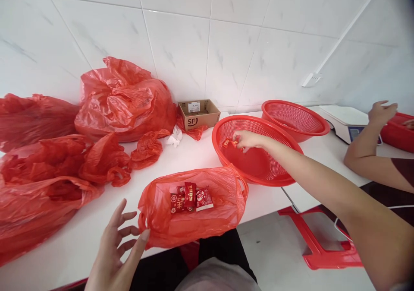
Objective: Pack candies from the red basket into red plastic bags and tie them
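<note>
My left hand (119,248) is open, its fingers spread beside the left end of a red plastic bag (207,226). The bag lies open at the table's front edge, with several red printed snack packets (190,195) inside. My right hand (247,140) reaches into a red perforated plastic basket (291,172). Its fingers are closed on a small red-and-orange wrapped packet (235,143) near the basket's left side. A similar small packet (226,143) shows just left of my fingertips. The fingers partly hide what they hold.
Full red bags (126,103) and crumpled ones (64,157) cover the left side. A cardboard box (201,119) and white tissue (175,136) stand near the wall. Right are a second basket (296,132), a white scale (344,116), another person's hand (382,112) and a red stool (326,256).
</note>
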Motion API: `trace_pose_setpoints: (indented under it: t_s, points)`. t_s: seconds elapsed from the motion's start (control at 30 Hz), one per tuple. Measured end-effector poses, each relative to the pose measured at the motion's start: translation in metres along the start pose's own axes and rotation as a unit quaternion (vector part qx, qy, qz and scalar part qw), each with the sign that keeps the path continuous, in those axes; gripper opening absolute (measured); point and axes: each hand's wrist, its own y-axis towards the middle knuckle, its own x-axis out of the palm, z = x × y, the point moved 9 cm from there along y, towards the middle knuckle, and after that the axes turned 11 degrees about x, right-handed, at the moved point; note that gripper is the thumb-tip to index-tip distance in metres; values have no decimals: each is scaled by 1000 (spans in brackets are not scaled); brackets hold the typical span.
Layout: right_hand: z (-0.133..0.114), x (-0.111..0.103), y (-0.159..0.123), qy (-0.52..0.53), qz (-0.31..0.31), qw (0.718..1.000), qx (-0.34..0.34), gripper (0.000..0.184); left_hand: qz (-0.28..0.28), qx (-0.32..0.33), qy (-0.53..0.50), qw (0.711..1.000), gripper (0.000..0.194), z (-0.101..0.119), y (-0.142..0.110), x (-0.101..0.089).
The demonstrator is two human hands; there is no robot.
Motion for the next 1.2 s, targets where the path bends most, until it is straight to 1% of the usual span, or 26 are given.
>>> trace_pose_setpoints:
  t_s: [0.07, 0.13, 0.17, 0.2, 0.23, 0.27, 0.3, 0.33, 0.4, 0.43, 0.47, 0.5, 0.53, 0.57, 0.67, 0.77, 0.83, 0.93, 1.0, 1.03, 1.07, 1.1, 1.13, 1.17, 1.2]
  points:
    - [-35, 4, -34, 65, -47, 994, -77, 33, -4, -19, -8, 1000, 84, -1, 1, 0]
    - [-79, 24, -77, 152, -145, 960, -183, 33, -10, -38, -24, 999, 84, 3, 2, 5]
    - [-97, 37, -95, 169, -180, 946, -210, 32, -12, -47, -34, 998, 83, 6, 3, 9]
    - [-112, 51, -109, 168, -206, 938, -223, 31, -12, -56, -47, 997, 81, 10, 4, 13]
    - [-123, 63, -118, 156, -213, 936, -233, 33, -12, -65, -60, 996, 77, 14, 4, 18]
    - [-132, 70, -120, 139, -200, 940, -239, 36, -9, -72, -74, 995, 73, 18, 4, 23]
    - [-137, 70, -116, 118, -165, 948, -243, 38, -7, -78, -89, 993, 68, 21, 4, 27]
    - [-139, 63, -107, 92, -107, 959, -246, 39, -5, -82, -102, 991, 63, 24, 3, 30]
    - [-129, 35, -79, 1, 47, 974, -222, 35, 8, -87, -119, 989, 53, 28, 1, 31]
    - [-120, 18, -62, -53, 119, 972, -196, 32, 18, -89, -119, 989, 49, 28, -1, 29]
    - [-107, 4, -45, -119, 171, 966, -155, 33, 28, -90, -117, 989, 46, 27, -2, 26]
    - [-93, -6, -27, -155, 184, 963, -118, 33, 39, -89, -113, 989, 44, 27, -2, 22]
    - [-79, -10, -11, -183, 179, 963, -87, 34, 48, -87, -110, 989, 44, 26, -3, 18]
    - [-64, -10, 3, -204, 160, 964, -62, 37, 54, -83, -108, 989, 44, 25, -3, 15]
    - [-33, 7, 29, -239, 96, 966, -32, 42, 56, -67, -109, 990, 46, 23, -1, 7]
    - [-21, 22, 37, -250, 75, 964, -41, 30, 36, -59, -110, 992, 47, 18, 1, 4]
    - [-23, 22, 34, -246, 71, 965, -52, 23, 28, -71, -115, 990, 52, 12, 1, 3]
    - [-39, 8, 14, -223, 82, 968, -79, 17, 11, -121, -136, 983, 67, -1, -4, 5]
    - [-59, 1, -14, -169, 91, 974, -124, 23, -1, -150, -151, 977, 76, -8, -9, 8]
    - [-71, 3, -33, -127, 80, 976, -157, 28, -5, -161, -156, 975, 79, -10, -11, 10]
    - [-85, 9, -55, -71, 57, 976, -198, 34, -5, -166, -161, 973, 80, -11, -13, 11]
    - [-98, 19, -77, -21, 21, 971, -238, 37, -4, -169, -164, 972, 80, -11, -14, 12]
    - [-109, 31, -98, -1, -4, 964, -266, 39, 0, -168, -167, 971, 79, -10, -14, 13]
    - [-117, 39, -117, -9, 12, 958, -285, 41, 8, -164, -172, 971, 78, -9, -15, 14]
    - [-124, 48, -135, -40, 40, 951, -305, 45, 16, -159, -178, 971, 76, -6, -15, 14]
